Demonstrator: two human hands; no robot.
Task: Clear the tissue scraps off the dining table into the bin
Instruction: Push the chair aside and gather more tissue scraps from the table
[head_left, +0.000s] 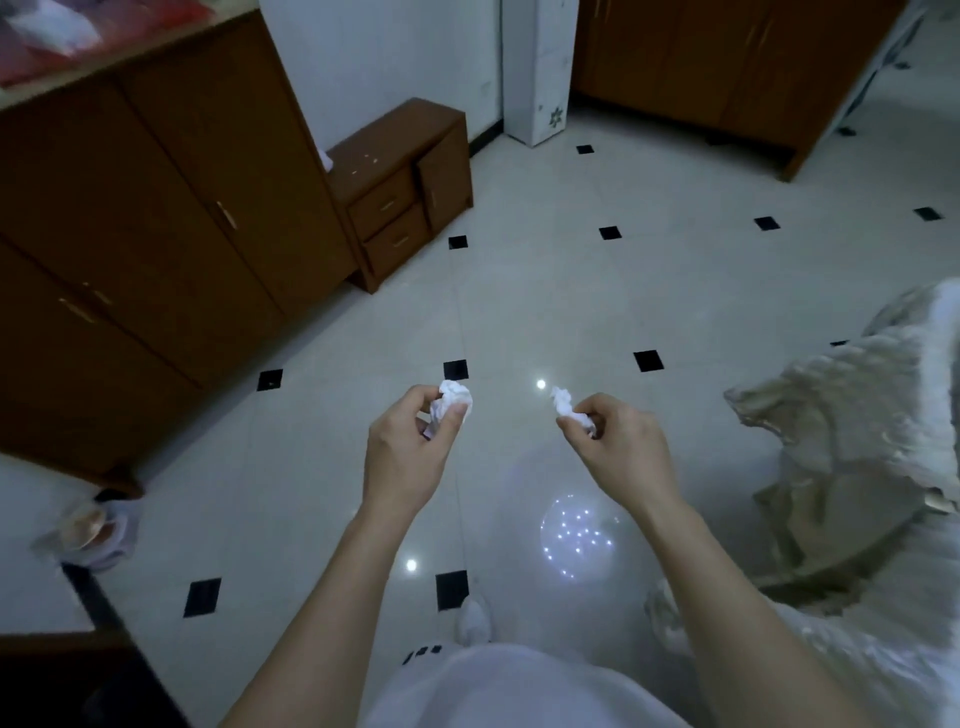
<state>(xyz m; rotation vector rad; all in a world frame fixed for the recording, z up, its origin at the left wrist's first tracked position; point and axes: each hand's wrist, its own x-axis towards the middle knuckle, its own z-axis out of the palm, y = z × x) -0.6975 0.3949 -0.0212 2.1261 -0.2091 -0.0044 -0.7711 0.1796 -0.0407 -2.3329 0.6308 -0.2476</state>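
Note:
My left hand (408, 447) holds a crumpled white tissue scrap (454, 402) between thumb and fingers, out in front of me over the tiled floor. My right hand (618, 441) pinches a second, smaller white tissue scrap (566, 408) at about the same height. The two hands are a short gap apart. Neither the dining table nor a bin can be clearly made out; a blurred round thing lined with a pale bag (91, 530) sits on the floor at the lower left.
A tall brown cabinet (156, 234) runs along the left, with a low brown drawer unit (405, 192) beyond it. Another brown cabinet (727, 67) stands at the far right. A cloth-covered chair (857, 441) is close on my right. The glossy floor (571, 291) lies ahead.

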